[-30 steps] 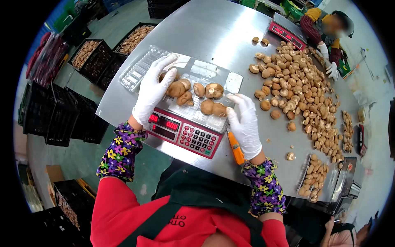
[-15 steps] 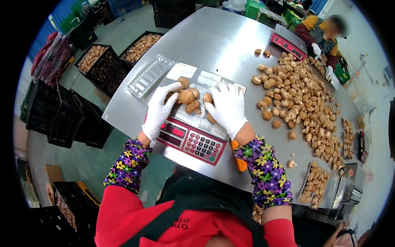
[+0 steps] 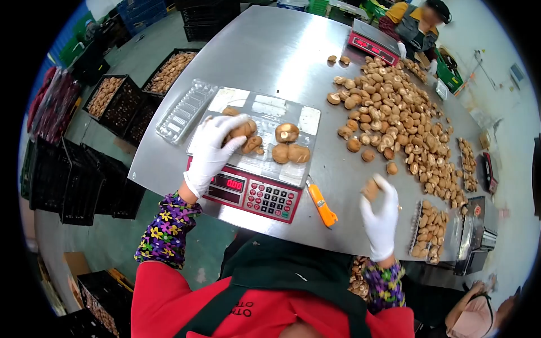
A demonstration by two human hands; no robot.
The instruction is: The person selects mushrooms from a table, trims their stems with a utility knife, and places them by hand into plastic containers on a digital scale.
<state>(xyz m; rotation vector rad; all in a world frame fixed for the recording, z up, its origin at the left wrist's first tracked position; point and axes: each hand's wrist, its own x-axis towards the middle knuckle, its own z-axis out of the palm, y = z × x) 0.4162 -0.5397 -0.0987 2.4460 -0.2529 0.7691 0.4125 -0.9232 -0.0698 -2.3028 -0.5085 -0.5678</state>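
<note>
Mushroom (image 3: pixel 370 190), brown and slightly blurred, is pinched between thumb and fingers of the white-gloved right hand (image 3: pixel 381 218), over the near part of the steel surface (image 3: pixel 265 50), well apart from the scale (image 3: pixel 229 197). Half a second ago this hand was over the scale's platform, its fingers at a mushroom there; it has since swung away to the right.

The left hand (image 3: pixel 212 143), also gloved, stays at the left side of the platform. Its thumb and fingers curve around a cluster of mushrooms (image 3: pixel 243 129), partly hiding them; whether the grip presses on any cannot be told.

Uncovered now on the platform's right side are three brown mushrooms: one with a cream patch (image 3: pixel 287 132), and just below it a smooth, rounded pair (image 3: pixel 298 153) touching side by side. The scale is red-fronted, its lit display reading 0.00.

An orange tool (image 3: pixel 320 204), partly covered by the right arm before, lies in full view between the scale and the right hand. Left of the scale sits a ribbed clear tray (image 3: pixel 183 112). Farther right spreads a large heap of mushrooms (image 3: pixel 389 101), with a filled tray (image 3: pixel 429 232) near the edge. At the far corner, a co-worker (image 3: pixel 417 28) stands beside a second red scale (image 3: pixel 375 44).
</note>
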